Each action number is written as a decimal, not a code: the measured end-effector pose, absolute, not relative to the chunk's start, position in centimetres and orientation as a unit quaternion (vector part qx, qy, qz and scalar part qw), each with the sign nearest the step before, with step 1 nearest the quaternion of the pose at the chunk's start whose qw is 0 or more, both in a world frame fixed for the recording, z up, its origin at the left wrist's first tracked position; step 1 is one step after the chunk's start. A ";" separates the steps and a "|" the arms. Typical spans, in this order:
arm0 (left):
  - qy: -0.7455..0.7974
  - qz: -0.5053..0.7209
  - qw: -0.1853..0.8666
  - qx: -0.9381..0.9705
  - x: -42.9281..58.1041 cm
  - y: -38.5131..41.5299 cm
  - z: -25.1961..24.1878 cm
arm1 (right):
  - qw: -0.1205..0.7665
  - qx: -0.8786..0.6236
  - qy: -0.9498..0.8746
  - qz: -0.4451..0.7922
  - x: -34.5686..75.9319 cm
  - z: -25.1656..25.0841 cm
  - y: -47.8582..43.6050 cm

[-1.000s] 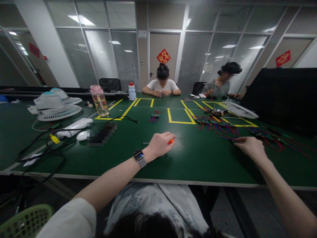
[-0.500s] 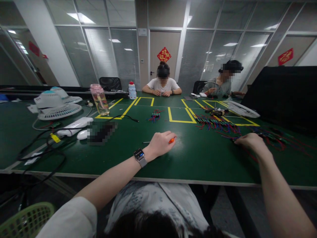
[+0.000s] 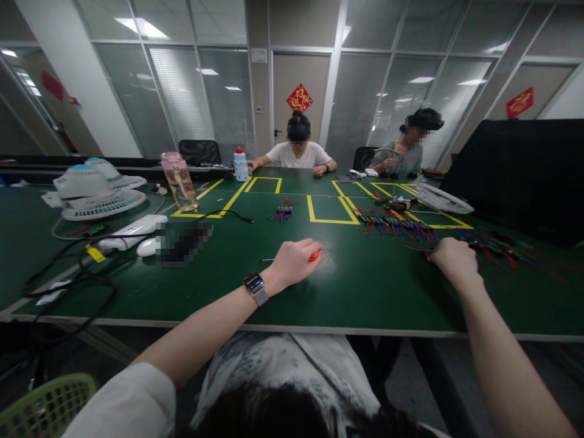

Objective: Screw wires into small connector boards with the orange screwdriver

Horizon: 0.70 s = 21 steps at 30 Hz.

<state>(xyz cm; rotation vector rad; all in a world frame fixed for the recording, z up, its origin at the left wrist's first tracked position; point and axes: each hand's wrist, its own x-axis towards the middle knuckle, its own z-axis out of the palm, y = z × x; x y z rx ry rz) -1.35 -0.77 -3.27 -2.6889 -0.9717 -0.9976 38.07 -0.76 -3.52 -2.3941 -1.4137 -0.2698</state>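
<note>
My left hand [image 3: 296, 263] rests on the green table, its fingers wrapped round the orange handle of a screwdriver [image 3: 314, 256]. The thin metal shaft sticks out to the left, past the back of the hand. Over to the right, my right hand [image 3: 455, 260] is closed with its fingertips pointing down at the near edge of a row of small green circuit boards [image 3: 396, 226] with red and blue wires. What lies between those fingertips is hidden. Loose wires show just left of them. A smaller cluster of wired boards [image 3: 283, 211] sits apart, beyond my left hand.
On the left stand white fans [image 3: 103, 193], a pink-lidded bottle [image 3: 179, 182], a white power strip [image 3: 134, 232] and tangled black cables. Yellow tape [image 3: 335, 221] marks the table. A black screen [image 3: 524, 182] stands at right. Two people sit across.
My right hand has turned over the boards, knuckles higher and fingers curled under. My left hand keeps its grip on the screwdriver. The person opposite has moved their hands apart, one towards the blue bottle.
</note>
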 end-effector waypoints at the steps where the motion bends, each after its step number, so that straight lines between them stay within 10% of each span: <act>1: -0.319 -0.329 0.055 -0.887 -1.4 -0.8 -3.3 | 0.150 -0.855 -0.488 -0.097 38.0 -3.7 -1.0; 13: -0.322 -0.326 0.057 -0.887 -1.3 -0.7 -3.4 | 0.038 -0.795 -0.587 -0.149 37.2 -4.9 -3.3; 21: -0.326 -0.326 0.049 -0.886 -1.3 -0.8 -3.4 | 0.191 -0.804 -0.557 -0.087 40.5 -7.0 -3.5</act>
